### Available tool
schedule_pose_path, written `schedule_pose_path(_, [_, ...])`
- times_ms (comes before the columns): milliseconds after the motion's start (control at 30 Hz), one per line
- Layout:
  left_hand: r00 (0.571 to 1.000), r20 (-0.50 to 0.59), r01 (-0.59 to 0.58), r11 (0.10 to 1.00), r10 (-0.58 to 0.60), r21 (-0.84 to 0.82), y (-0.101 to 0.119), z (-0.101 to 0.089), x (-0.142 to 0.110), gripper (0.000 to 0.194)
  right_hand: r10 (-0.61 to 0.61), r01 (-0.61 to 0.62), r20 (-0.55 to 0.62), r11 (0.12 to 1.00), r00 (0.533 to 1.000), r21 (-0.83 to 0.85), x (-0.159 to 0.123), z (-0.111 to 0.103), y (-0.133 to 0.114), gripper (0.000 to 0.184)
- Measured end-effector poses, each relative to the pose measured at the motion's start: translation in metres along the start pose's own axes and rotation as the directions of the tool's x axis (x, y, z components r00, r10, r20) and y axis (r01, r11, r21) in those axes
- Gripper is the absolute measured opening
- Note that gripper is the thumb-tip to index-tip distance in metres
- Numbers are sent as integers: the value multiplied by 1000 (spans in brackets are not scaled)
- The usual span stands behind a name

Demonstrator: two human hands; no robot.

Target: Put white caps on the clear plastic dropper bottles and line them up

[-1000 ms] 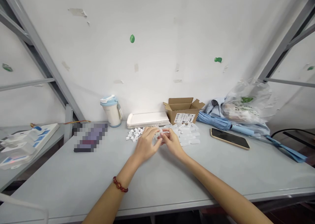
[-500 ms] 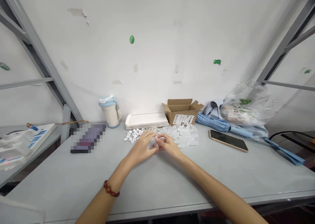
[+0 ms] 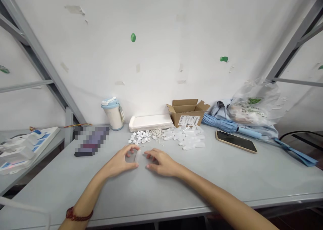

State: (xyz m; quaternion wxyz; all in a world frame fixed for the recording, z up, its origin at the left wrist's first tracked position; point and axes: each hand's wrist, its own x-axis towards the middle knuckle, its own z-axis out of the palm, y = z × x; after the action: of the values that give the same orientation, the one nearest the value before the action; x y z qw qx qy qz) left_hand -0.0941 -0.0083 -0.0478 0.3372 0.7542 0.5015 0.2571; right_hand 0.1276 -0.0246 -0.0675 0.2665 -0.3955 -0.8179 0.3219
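Bright, neutral, diffuse light, its source out of frame, spreads evenly over the white wall (image 3: 161, 28) at twelve o'clock and the grey tabletop (image 3: 161, 196) at six, with deep shadow below its edge at four. Wide-angle distortion splays the metal posts (image 3: 40, 55) at ten and two. Coarse pixelation masks a dark object (image 3: 93, 141) near nine, while mild blur softens the translucent piece (image 3: 137, 156) toward seven.
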Motion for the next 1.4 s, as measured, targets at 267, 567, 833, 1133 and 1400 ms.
schedule_pose_path(267, [995,83,-69,995,63,71,3,-3,0,44,-99,101,17,988,995,-117,-2,3,0,51])
schedule_pose_path(567, [983,71,-170,985,167,36,9,8,-1,46,-142,149,-102,986,985,70,0,9,4,56])
schedule_pose_path(833, [989,14,-146,989,146,28,12,9,-2,47,-93,110,-121,983,988,144,0,6,1,51])
schedule_pose_path(1133, [998,28,-45,990,49,-131,9,12,-1,47,-78,97,-114,980,990,174,0,6,1,47])
schedule_pose_path(1400, [997,-2,-71,969,73,-238,3,18,1,46,-19,35,-85,980,996,198,-2,7,-1,54])
